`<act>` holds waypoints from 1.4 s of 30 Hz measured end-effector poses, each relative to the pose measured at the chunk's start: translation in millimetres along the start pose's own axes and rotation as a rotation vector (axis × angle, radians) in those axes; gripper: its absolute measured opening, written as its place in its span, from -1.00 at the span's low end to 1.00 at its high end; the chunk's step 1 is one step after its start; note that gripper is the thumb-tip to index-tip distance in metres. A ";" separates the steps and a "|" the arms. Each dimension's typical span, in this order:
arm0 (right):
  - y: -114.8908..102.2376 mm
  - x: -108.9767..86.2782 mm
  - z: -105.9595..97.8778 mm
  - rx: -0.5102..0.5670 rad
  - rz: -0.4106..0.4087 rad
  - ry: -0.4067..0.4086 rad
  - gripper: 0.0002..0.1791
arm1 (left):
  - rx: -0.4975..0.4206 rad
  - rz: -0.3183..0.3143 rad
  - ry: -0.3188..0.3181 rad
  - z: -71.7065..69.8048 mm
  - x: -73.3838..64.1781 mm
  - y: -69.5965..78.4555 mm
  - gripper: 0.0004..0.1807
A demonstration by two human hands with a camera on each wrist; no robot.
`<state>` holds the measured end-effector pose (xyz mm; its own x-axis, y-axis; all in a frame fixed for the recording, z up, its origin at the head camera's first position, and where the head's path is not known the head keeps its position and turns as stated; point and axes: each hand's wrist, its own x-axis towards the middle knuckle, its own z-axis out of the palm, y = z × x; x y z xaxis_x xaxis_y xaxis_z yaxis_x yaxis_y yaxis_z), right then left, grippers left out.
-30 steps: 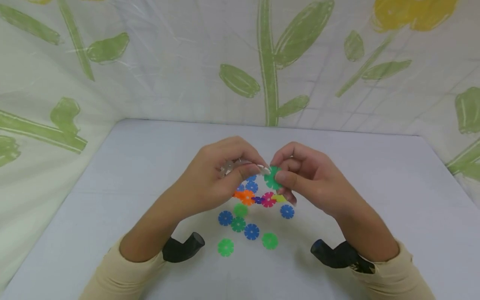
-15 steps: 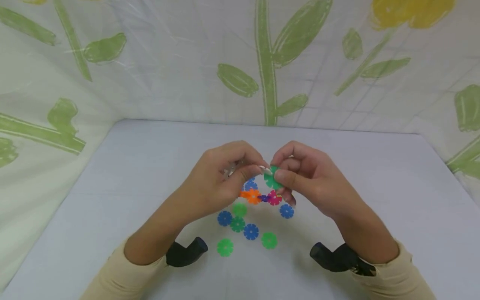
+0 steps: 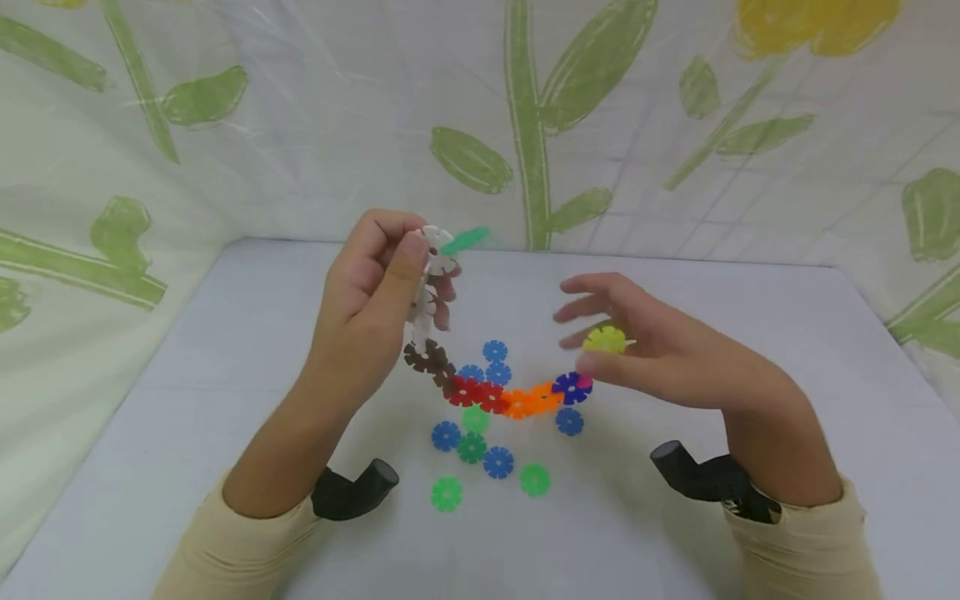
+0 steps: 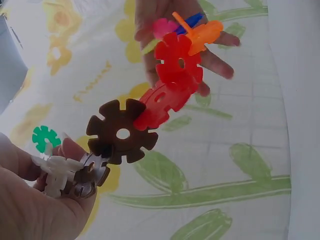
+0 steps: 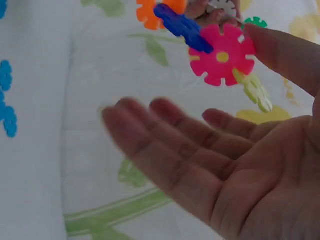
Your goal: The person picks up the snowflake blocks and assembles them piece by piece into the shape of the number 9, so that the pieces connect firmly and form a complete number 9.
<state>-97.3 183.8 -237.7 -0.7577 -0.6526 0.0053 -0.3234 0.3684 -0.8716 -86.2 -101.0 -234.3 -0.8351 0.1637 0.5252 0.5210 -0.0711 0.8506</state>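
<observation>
My left hand (image 3: 423, 250) is raised and pinches the white end (image 4: 57, 172) of a chain of snowflake discs (image 3: 487, 396), with a green disc (image 3: 465, 240) sticking out on top. The chain sags in an arc through brown (image 4: 122, 132), red (image 4: 175, 65), orange (image 3: 525, 402) and purple (image 3: 572, 386) discs. Its yellow end (image 3: 603, 339) rests at my right hand (image 3: 592, 333), whose fingers are straight and spread. In the right wrist view a pink disc (image 5: 222, 55) touches the thumb above the open palm (image 5: 225, 165).
Several loose blue and green discs lie on the pale table (image 3: 750, 333) under the chain, among them a blue one (image 3: 498, 461) and a bright green one (image 3: 446, 493). Leaf-print sheets (image 3: 300, 125) wall the table at the back and both sides.
The hands were close together, joining a green disc to the white end. My left hand has lifted up and left with the chain, and my right hand has opened and moved right.
</observation>
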 end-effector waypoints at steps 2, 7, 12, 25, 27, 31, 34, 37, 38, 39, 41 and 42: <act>2.6 1.7 -0.4 0.067 -0.068 -0.001 -0.39 | -0.028 -0.021 0.018 0.1 0.2 0.0 -0.85; -0.7 9.1 13.2 0.129 -0.329 0.317 -0.49 | -0.024 -0.089 -0.020 3.3 1.1 -3.3 -0.81; -8.1 13.8 31.7 -0.005 -0.486 0.561 -0.69 | 0.149 -0.107 -0.105 10.4 -1.3 -9.2 -0.63; -10.7 14.5 46.5 -0.229 -0.460 0.632 -0.73 | 0.081 -0.181 -0.211 20.3 -6.4 -10.9 -0.66; -10.6 15.8 48.5 -0.251 -0.462 0.650 -0.73 | 0.085 -0.181 -0.212 20.5 -6.8 -10.5 -0.66; -9.7 18.9 52.6 -0.292 -0.453 0.699 -0.74 | 0.124 -0.158 -0.193 21.5 -7.3 -11.4 -0.65; -7.9 21.0 55.8 -0.318 -0.425 0.736 -0.73 | 0.115 -0.171 -0.183 23.6 -8.1 -13.0 -0.64; -6.4 23.1 60.7 -0.333 -0.397 0.779 -0.71 | 0.132 -0.175 -0.164 26.4 -9.0 -15.5 -0.65; -6.2 23.8 62.5 -0.334 -0.390 0.789 -0.70 | 0.122 -0.189 -0.163 27.5 -9.6 -16.1 -0.64; -6.2 24.5 64.2 -0.338 -0.385 0.800 -0.70 | 0.110 -0.199 -0.163 28.6 -10.2 -16.4 -0.63; -7.0 25.7 67.0 -0.347 -0.383 0.819 -0.68 | 0.095 -0.212 -0.168 30.1 -11.2 -17.2 -0.62; -7.6 26.1 67.8 -0.351 -0.387 0.824 -0.68 | 0.080 -0.219 -0.175 30.4 -11.5 -17.4 -0.61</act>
<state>-76.2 119.1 -264.2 -0.6797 -0.1519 0.7176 -0.6824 0.4898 -0.5426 -80.3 -71.8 -255.9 -0.8897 0.3342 0.3109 0.3498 0.0615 0.9348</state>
